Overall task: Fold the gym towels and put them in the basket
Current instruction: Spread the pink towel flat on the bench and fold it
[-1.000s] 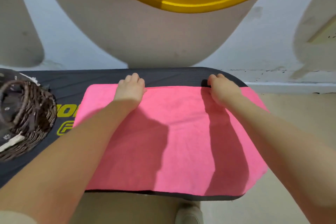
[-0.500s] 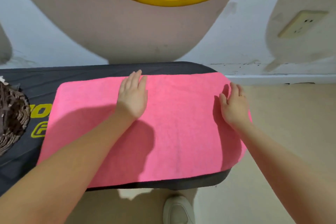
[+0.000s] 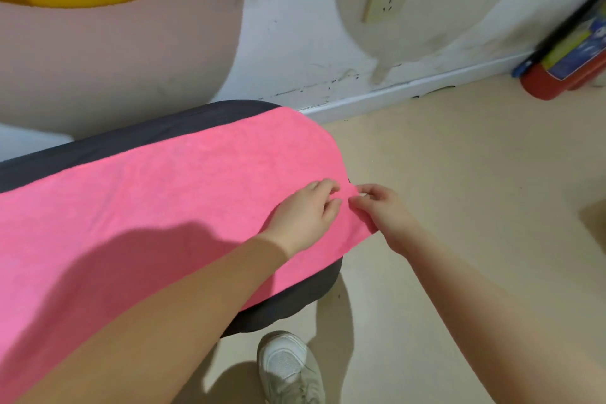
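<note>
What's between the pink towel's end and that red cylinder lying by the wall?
In the head view, only bare beige floor lies between the pink towel and the red cylinder. Both hands, left and right, are at the towel's end.

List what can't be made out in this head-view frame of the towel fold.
- Basket: out of frame.
- Pink towel: left part cut off by the frame edge; the left arm covers its near edge.
- Right hand and left hand: both pinch the towel's right end; fingertips blurred.
- Red and blue object by the wall: blurred, cut off.
</note>
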The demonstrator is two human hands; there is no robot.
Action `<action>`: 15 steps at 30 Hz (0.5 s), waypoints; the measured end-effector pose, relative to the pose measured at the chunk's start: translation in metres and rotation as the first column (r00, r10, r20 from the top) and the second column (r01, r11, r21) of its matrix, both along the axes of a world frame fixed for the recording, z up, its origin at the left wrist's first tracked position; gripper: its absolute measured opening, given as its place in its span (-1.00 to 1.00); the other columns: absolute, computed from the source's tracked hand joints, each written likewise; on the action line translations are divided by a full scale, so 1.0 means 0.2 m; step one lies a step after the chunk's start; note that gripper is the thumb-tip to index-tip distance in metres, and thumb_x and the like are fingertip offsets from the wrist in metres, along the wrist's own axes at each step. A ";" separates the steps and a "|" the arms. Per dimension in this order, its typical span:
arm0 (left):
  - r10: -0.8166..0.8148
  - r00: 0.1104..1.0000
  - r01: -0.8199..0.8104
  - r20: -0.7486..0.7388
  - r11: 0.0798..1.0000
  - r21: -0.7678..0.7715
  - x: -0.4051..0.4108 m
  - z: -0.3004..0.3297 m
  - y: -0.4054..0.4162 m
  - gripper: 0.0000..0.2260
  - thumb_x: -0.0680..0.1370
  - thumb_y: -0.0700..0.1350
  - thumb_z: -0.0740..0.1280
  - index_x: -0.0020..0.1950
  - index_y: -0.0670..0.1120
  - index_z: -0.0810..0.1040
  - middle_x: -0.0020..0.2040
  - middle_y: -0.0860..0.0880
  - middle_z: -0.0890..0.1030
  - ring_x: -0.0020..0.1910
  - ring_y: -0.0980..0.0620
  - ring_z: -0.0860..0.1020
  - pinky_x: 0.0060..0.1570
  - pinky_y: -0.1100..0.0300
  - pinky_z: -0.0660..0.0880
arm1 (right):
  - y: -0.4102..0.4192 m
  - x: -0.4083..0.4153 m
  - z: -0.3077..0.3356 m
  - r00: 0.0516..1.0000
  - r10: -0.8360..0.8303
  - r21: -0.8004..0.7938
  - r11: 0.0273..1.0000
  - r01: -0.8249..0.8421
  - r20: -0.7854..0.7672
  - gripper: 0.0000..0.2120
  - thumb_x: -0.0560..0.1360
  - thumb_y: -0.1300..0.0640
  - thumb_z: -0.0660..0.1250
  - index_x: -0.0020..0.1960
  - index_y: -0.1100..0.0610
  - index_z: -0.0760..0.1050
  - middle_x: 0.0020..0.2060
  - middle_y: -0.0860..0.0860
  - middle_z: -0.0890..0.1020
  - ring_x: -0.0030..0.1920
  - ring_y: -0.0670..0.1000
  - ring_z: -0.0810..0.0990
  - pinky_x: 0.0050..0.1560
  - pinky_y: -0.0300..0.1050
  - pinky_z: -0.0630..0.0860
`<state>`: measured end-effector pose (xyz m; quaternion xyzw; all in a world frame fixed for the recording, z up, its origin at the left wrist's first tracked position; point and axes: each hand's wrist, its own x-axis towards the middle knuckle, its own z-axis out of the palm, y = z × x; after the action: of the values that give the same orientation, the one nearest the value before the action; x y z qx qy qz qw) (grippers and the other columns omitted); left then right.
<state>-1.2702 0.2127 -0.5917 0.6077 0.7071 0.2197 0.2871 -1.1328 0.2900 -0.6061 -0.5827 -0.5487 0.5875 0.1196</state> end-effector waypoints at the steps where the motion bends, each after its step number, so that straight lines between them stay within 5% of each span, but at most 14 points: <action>1: 0.088 0.993 -0.086 0.081 0.996 -0.027 0.00 0.00 0.03 -0.76 0.61 -0.01 0.11 0.15 -0.09 0.46 0.09 -0.12 0.58 0.03 -0.16 0.55 0.03 0.01 0.47 | 0.02 0.00 0.03 0.998 0.026 0.040 0.999 -0.024 -0.054 -0.79 0.47 0.34 0.28 0.08 0.17 0.51 -0.36 0.01 0.47 -0.45 -0.15 0.44 -0.46 -0.36 0.37; 6: 0.335 0.890 -0.258 0.310 0.929 -0.264 -0.01 0.05 0.12 -0.56 0.59 0.17 0.00 0.03 -0.12 0.51 -0.01 -0.22 0.62 -0.02 -0.19 0.58 0.11 -0.05 0.48 | 0.05 -0.06 0.19 0.840 0.443 -0.002 0.884 -0.467 -0.315 -0.79 0.39 0.35 0.26 -0.07 0.11 0.53 -0.24 0.03 0.54 -0.18 -0.09 0.53 -0.07 -0.33 0.46; 8: 0.364 0.856 -0.268 0.367 0.919 -0.288 -0.04 0.06 0.12 -0.51 0.56 0.22 0.04 0.01 -0.15 0.55 -0.05 -0.15 0.64 -0.06 -0.12 0.58 0.08 0.02 0.49 | 0.10 -0.09 0.22 0.794 0.474 -0.082 0.838 -0.540 -0.381 -0.76 0.29 0.29 0.19 -0.07 0.18 0.49 -0.17 0.10 0.61 -0.13 -0.04 0.59 0.00 -0.32 0.49; 12: 0.438 0.658 -0.251 0.613 0.895 -0.369 -0.11 0.07 0.10 -0.79 0.56 0.01 0.25 -0.20 -0.03 0.56 -0.28 0.18 0.59 -0.27 0.12 0.53 -0.23 0.31 0.42 | 0.22 -0.20 0.24 0.876 0.209 -0.236 0.912 -0.335 -0.435 -0.93 0.46 0.26 0.15 -0.19 0.15 0.34 -0.31 0.12 0.65 -0.27 0.09 0.66 -0.16 -0.18 0.58; 15: 0.428 0.712 -0.252 0.556 0.895 -0.367 -0.14 0.02 0.09 -0.91 0.44 -0.09 0.36 -0.16 -0.10 0.56 -0.22 -0.06 0.63 -0.17 -0.09 0.57 -0.04 -0.02 0.53 | 0.26 -0.32 0.19 0.988 0.098 -0.043 0.994 -0.104 -0.116 -0.72 0.54 0.20 0.18 -0.34 0.16 0.31 -0.40 0.10 0.49 -0.43 0.05 0.50 -0.31 -0.13 0.54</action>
<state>-1.2989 0.2298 -0.5868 0.3141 0.6947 0.3611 0.5370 -1.1978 0.3415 -0.5677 -0.5225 -0.5553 0.6382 0.1065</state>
